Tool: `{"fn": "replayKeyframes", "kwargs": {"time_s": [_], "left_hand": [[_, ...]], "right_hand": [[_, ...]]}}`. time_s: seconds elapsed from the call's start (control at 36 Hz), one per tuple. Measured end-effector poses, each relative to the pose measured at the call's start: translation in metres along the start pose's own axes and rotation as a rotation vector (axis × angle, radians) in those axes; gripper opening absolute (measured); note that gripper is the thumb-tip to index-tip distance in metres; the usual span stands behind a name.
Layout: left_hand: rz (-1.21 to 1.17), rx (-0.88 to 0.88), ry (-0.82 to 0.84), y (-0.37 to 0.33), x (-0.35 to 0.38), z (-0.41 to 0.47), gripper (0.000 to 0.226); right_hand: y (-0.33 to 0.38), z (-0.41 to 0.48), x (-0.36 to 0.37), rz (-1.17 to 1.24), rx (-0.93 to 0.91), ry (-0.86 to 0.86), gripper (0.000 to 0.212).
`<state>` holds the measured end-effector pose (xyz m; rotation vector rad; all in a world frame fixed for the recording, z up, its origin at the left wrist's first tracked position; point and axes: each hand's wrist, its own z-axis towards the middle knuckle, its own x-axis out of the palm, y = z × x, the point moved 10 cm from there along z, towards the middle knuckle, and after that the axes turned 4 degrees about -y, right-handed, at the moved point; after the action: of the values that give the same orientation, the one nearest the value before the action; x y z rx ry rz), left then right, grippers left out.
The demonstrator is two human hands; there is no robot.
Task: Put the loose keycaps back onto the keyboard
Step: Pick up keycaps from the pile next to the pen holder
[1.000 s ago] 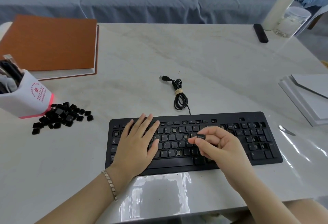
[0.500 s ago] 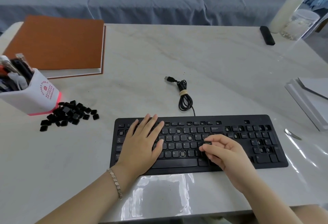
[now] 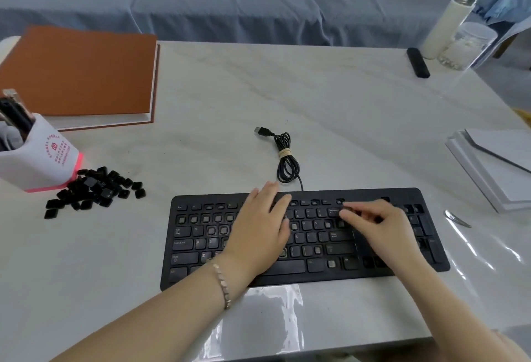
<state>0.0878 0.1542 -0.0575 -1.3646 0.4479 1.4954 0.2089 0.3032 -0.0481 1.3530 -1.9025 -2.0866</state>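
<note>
Blur smears right hand (image 3: 382,229) fingers (image 3: 355,210) over keyboard (image 3: 201,199)

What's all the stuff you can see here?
keyboard: one, black, near middle
loose keycaps: a pile, black, beside the pen holder
pen holder: one, white with red print, left edge
notebook: one, brown, far left
USB cable: one, black, coiled behind the keyboard
remote: one, black, far right
bottle: one, white, far right corner
jar: one, clear, beside the bottle
papers: a stack, white, right edge
table: one, white marble
sofa: one, blue-grey, behind the table
left hand: flat on the keyboard, bracelet on wrist
right hand: curled over the keyboard's top rows, blurred
</note>
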Motion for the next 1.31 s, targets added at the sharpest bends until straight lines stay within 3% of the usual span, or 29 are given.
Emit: {"fn": "replayKeyframes", "kwargs": {"time_s": [0.17, 0.5, 0.83, 1.03, 1.08, 1.17, 1.31], "left_hand": [[-0.002, 0.065, 0.028, -0.024, 0.02, 0.018, 0.043], [0.0, 0.059, -0.016, -0.024, 0.024, 0.017, 0.043], [-0.015, 0.047, -0.033, -0.025, 0.021, 0.016, 0.043], [-0.002, 0.051, -0.041, -0.025, 0.021, 0.016, 0.042], [0.001, 0.047, -0.04, -0.025, 0.021, 0.016, 0.042], [-0.005, 0.052, -0.044, -0.026, 0.02, 0.016, 0.042], [0.007, 0.05, -0.038, -0.026, 0.02, 0.016, 0.042]], "right_hand": [[0.001, 0.03, -0.006, -0.202, -0.195, -0.038, 0.02], [-0.003, 0.04, 0.013, -0.224, -0.346, 0.052, 0.023], [0.016, 0.025, 0.004, -0.437, -0.641, -0.102, 0.017], [0.033, 0.015, 0.006, -0.627, -0.838, -0.152, 0.032], [0.033, 0.013, 0.006, -0.652, -0.844, -0.168, 0.03], [0.038, 0.011, 0.009, -0.711, -0.882, -0.184, 0.008], [0.047, 0.009, 0.017, -0.775, -0.943, -0.126, 0.015]]}}
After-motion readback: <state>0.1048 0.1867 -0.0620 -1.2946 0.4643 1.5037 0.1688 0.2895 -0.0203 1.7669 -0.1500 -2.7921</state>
